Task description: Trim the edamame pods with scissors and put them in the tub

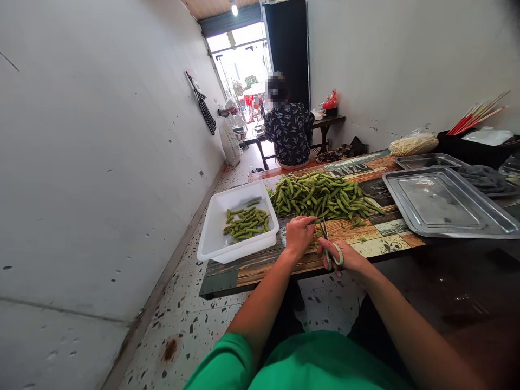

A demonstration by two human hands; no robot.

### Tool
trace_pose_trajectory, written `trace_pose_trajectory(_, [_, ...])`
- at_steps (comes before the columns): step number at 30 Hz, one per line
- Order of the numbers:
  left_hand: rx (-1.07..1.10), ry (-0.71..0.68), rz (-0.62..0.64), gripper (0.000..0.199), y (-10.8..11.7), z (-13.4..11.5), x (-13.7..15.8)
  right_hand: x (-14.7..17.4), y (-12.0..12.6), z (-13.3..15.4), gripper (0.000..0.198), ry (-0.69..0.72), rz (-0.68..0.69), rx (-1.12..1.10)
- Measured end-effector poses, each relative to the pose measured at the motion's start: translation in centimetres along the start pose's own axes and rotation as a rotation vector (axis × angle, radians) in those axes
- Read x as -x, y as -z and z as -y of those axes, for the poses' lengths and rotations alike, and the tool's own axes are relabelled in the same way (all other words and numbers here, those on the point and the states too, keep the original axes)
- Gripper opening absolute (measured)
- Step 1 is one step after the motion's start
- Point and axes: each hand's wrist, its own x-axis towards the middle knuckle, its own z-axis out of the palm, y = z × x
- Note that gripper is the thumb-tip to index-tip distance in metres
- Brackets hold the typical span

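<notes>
My right hand (337, 255) grips a pair of scissors (338, 254) with pale green handles, its blades pointing up and away from me. Just left of the blades, my left hand (299, 235) pinches a green edamame pod (312, 220), mostly covered by the fingers. Beyond both hands a big heap of edamame pods (320, 195) lies on the patterned wooden table (260, 273). To the left stands a white plastic tub (238, 252) with a smaller lot of pods (247, 223) on its bottom. A few loose bits lie near the scissors.
Metal trays (447, 203) and a dark cloth (485, 177) lie at the right. Behind them are bagged skewers (414, 143) and a black box (459, 143) with red-tipped sticks. A person (288, 132) in a leaf-print shirt sits beyond the table. A wall (81, 162) runs along the left.
</notes>
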Motion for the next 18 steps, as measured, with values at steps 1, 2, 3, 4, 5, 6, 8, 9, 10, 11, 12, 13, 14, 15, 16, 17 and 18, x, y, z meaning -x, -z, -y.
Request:
trace_pose_trajectory(1, [0.012, -0.004, 0.005, 0.021, 0.1, -0.1, 0.1, -0.1, 0.0, -0.1, 0.052, 0.003, 0.002, 0.01])
trace_pose_trajectory(2, [0.023, -0.006, 0.014, 0.022, 0.1, -0.2, 0.1, -0.2, 0.0, -0.2, 0.052, 0.005, 0.003, 0.02])
trace_pose_trajectory(3, [0.032, -0.005, 0.026, 0.022, 0.2, -0.3, 0.2, -0.3, 0.0, -0.3, 0.052, 0.006, 0.004, 0.025])
trace_pose_trajectory(4, [0.037, 0.0, 0.037, 0.022, 0.2, -0.4, 0.3, -0.3, 0.0, -0.4, 0.052, 0.008, 0.007, 0.027])
trace_pose_trajectory(5, [0.038, 0.01, 0.042, 0.022, 0.3, -0.5, 0.3, -0.4, 0.0, -0.4, 0.053, 0.012, 0.009, 0.025])
trace_pose_trajectory(6, [0.038, 0.022, 0.042, 0.022, 0.3, -0.6, 0.4, -0.5, 0.0, -0.5, 0.053, 0.017, 0.007, 0.02])
trace_pose_trajectory(8, [0.044, 0.034, 0.045, 0.021, 0.4, -0.9, 0.5, -0.6, 0.0, -0.5, 0.054, 0.019, -0.003, 0.016])
trace_pose_trajectory(9, [0.049, 0.033, 0.05, 0.021, 0.5, -1.0, 0.5, -0.7, 0.0, -0.5, 0.054, 0.016, -0.013, 0.018])
trace_pose_trajectory(10, [0.056, 0.031, 0.058, 0.021, 0.5, -1.1, 0.5, -0.7, -0.1, -0.5, 0.055, 0.014, -0.024, 0.018])
trace_pose_trajectory(11, [0.064, 0.03, 0.066, 0.021, 0.6, -1.2, 0.5, -0.7, -0.1, -0.4, 0.054, 0.016, -0.033, 0.012])
trace_pose_trajectory(12, [0.07, 0.033, 0.077, 0.021, 0.7, -1.2, 0.5, -0.7, -0.2, -0.4, 0.054, 0.02, -0.043, 0.003])
trace_pose_trajectory(13, [0.072, 0.042, 0.086, 0.021, 0.7, -1.3, 0.5, -0.6, -0.3, -0.3, 0.054, 0.025, -0.05, -0.008])
trace_pose_trajectory(14, [0.07, 0.057, 0.095, 0.02, 0.8, -1.3, 0.5, -0.6, -0.3, -0.3, 0.053, 0.03, -0.059, -0.014])
trace_pose_trajectory(15, [0.065, 0.073, 0.104, 0.02, 0.8, -1.4, 0.5, -0.5, -0.3, -0.3, 0.053, 0.035, -0.066, -0.009])
trace_pose_trajectory(16, [0.056, 0.088, 0.111, 0.02, 0.9, -1.4, 0.5, -0.5, -0.4, -0.3, 0.052, 0.041, -0.074, 0.008])
trace_pose_trajectory(17, [0.046, 0.098, 0.117, 0.02, 0.9, -1.4, 0.5, -0.4, -0.4, -0.4, 0.052, 0.048, -0.086, 0.032])
trace_pose_trajectory(18, [0.037, 0.1, 0.124, 0.019, 0.9, -1.4, 0.5, -0.4, -0.3, -0.5, 0.051, 0.055, -0.101, 0.057])
